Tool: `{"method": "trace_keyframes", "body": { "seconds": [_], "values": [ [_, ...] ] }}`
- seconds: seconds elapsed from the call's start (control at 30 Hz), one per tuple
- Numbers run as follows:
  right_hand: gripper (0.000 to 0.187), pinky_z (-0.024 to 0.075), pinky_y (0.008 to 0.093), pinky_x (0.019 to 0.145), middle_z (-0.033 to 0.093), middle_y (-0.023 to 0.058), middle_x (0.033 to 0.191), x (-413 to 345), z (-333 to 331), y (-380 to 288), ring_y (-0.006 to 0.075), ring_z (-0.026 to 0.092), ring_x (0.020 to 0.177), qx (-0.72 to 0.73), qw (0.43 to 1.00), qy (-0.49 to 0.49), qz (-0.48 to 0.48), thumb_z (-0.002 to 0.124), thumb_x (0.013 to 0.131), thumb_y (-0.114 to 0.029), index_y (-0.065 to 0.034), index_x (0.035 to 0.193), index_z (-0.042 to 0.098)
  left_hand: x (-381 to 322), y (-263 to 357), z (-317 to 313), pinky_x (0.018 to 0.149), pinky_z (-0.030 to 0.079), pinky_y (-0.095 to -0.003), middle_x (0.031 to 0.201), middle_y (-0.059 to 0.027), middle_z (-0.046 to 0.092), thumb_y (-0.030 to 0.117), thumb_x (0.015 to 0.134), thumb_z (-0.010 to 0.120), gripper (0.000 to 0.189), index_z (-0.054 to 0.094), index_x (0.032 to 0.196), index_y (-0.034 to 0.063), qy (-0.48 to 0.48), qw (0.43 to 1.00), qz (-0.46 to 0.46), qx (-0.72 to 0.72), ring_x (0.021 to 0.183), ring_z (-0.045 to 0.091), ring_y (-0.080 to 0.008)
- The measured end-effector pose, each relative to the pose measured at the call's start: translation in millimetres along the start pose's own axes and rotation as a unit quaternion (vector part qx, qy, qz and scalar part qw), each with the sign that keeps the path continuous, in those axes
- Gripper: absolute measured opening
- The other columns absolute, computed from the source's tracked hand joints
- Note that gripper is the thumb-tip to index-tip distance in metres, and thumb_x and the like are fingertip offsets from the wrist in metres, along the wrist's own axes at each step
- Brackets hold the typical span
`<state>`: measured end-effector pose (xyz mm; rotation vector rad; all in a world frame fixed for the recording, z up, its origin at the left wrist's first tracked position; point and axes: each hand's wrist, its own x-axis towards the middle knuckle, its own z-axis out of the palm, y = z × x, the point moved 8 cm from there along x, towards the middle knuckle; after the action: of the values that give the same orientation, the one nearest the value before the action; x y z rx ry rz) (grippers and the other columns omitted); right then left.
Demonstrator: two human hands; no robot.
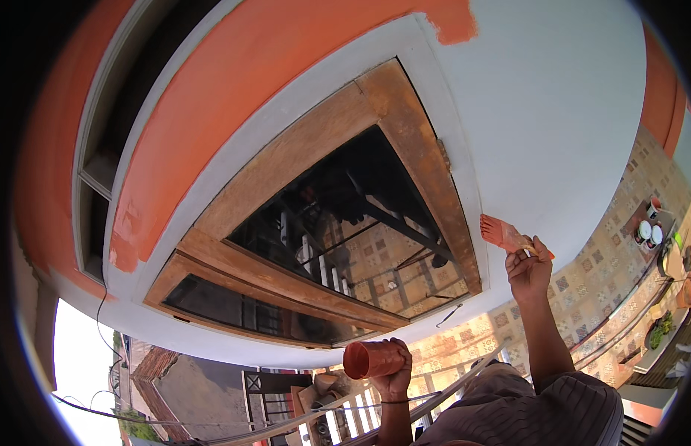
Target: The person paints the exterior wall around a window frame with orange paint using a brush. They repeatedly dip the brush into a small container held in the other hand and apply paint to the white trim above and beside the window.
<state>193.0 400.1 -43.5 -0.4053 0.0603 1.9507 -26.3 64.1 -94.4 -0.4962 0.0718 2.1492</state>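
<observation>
My right hand (529, 270) grips the handle of a wide paintbrush (500, 231), its bristles coated in orange paint. The bristles are close to the white wall (535, 122), beside a wooden-framed window (412, 122); whether they touch it I cannot tell. Lower down, my left hand (396, 371) is wrapped around a paint-smeared orange cylindrical container (373, 359), tilted with its mouth to the left. What lies inside it is hidden. Orange paint (239, 78) covers a band of wall above the window and ends in a rough-edged patch (454, 25).
A metal window hook (449, 316) hangs by the frame. A pale rail (328, 407) runs beneath my left arm. On the patterned tile floor (588, 290) stand lidded paint cans (643, 231) and an orange-stained tub (653, 207). A dark cable (103, 318) dangles at left.
</observation>
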Motion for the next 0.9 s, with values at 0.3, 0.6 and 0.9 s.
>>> {"method": "trace_keyframes", "body": {
  "seconds": [0.3,0.6,0.9],
  "values": [
    [0.019,0.0621,0.0289,0.075,0.067,0.0090,0.110,-3,15,-3,0.0196,0.068,0.095,0.019,1.000,-0.017,0.005,0.072,0.097,-0.008,-0.0045,0.114,0.064,2,-1,-6,0.095,0.053,-0.0504,0.119,-0.0082,0.074,0.041,0.086,0.077,0.044,0.072,0.116,0.0100,0.003,1.000,0.008,0.014,0.124,0.061,-0.0306],
    [0.023,0.0618,0.0407,0.090,0.071,0.0125,0.118,-22,192,-71,0.0240,0.071,0.106,-0.047,0.878,-0.310,-0.361,0.067,0.099,-0.003,-0.0038,0.122,0.065,3,-3,-3,0.096,0.052,-0.0490,0.121,-0.0080,0.074,0.039,0.088,0.075,0.043,0.073,0.118,0.0072,-0.022,1.000,-0.008,0.021,0.126,0.061,-0.0295],
    [0.023,0.0657,0.0462,0.088,0.072,0.0181,0.112,-36,350,-78,0.0272,0.076,0.102,-0.112,0.637,-0.411,-0.643,0.066,0.099,-0.001,0.0024,0.122,0.063,5,4,-12,0.098,0.052,-0.0498,0.125,-0.0083,0.073,0.038,0.091,0.074,0.043,0.073,0.120,0.0068,-0.014,1.000,-0.009,-0.006,0.127,0.060,-0.0293]
  ]
}}
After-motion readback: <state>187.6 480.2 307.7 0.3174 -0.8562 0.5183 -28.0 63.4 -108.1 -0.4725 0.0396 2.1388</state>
